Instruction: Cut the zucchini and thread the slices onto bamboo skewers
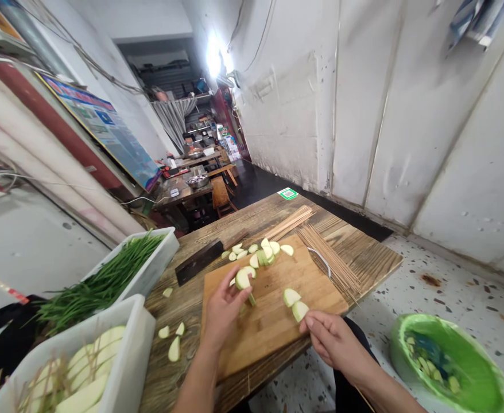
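Observation:
My left hand (226,301) is over the cutting board (273,321), thumb and fingers closed on a zucchini slice (243,279) with pale flesh and green rind. More slices lie right behind those fingers. Near the board's right front, my right hand (332,341) pinches a skewer, its stick mostly hidden by the fingers. Two zucchini slices (291,297) sit in line at its far end, apart from the left hand. Along the board's back edge is a loose pile of cut slices (266,252). Bundles of thin wooden skewers (332,255) lie behind and right of the board.
A cleaver (200,262) lies left of the board, near scattered zucchini pieces (174,349). White bins hold green chives (105,275) and skewered slices (92,367). On the floor at right stands a green lined tub (450,361) with scraps. A white wall (364,115) runs along the right.

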`<state>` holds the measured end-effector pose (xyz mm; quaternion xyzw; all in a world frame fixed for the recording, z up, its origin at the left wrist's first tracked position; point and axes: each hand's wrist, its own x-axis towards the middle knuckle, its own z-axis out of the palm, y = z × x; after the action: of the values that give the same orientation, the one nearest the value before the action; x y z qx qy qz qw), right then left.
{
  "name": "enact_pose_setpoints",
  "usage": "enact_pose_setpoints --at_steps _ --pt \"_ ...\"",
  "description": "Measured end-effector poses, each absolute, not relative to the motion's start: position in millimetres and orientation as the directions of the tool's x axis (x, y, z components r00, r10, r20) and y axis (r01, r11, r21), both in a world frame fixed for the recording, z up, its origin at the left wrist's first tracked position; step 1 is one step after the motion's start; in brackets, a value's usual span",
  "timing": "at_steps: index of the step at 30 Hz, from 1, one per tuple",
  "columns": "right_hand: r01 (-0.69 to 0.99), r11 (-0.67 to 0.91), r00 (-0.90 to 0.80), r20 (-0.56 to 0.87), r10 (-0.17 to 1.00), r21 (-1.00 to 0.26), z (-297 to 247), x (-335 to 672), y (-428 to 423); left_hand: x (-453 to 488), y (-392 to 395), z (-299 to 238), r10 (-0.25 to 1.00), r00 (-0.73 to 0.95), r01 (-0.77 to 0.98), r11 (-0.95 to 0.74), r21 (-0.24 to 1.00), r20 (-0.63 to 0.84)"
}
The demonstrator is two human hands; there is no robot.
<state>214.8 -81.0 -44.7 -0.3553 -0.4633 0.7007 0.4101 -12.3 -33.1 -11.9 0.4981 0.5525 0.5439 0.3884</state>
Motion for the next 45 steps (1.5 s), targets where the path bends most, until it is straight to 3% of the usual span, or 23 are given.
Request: enact_pose_setpoints --at_steps 2,4,7,11,21,33,45 --pt "-0.192 -0.167 -0.411 -0.076 0.909 -0.967 -42.5 211.1 -85.8 -9.8 -34.6 -7.8 0.987 -0.157 -0.254 -0.011 0.967 -0.030" --pt "-0.146 -0.114 -0.427 -0.041 0.903 -0.983 -39.6 206.8 -91.7 -9.2 -36.3 -5.3 0.989 -0.103 -0.501 0.043 0.864 -0.109" --pt "-0.101 -0.055 -0.462 -0.002 0.887 -0.993 -34.9 200.6 -99.6 -9.9 -38.2 -4.8 0.985 -0.036 -0.702 0.097 0.705 -0.171" --pt "-0.059 -0.013 -0.482 0.018 0.876 -0.998 -30.7 195.2 -103.8 -7.6 -39.0 -4.8 0.983 0.004 -0.845 0.101 0.525 -0.182" --pt "0.100 0.123 -0.456 0.064 0.888 -0.987 -28.5 193.1 -104.0 11.6 -40.1 4.8 0.949 -0.035 -0.895 0.110 0.433 -0.312" --pt "0.241 0.271 -0.445 0.142 0.884 -0.932 -28.9 192.2 -103.7 19.0 -40.6 4.6 0.926 -0.113 -0.882 0.073 0.465 -0.360" --pt "0.287 0.294 -0.451 0.142 0.881 -0.912 -31.3 190.4 -103.4 24.3 -45.3 7.1 0.918 -0.150 -0.868 0.055 0.494 -0.367"
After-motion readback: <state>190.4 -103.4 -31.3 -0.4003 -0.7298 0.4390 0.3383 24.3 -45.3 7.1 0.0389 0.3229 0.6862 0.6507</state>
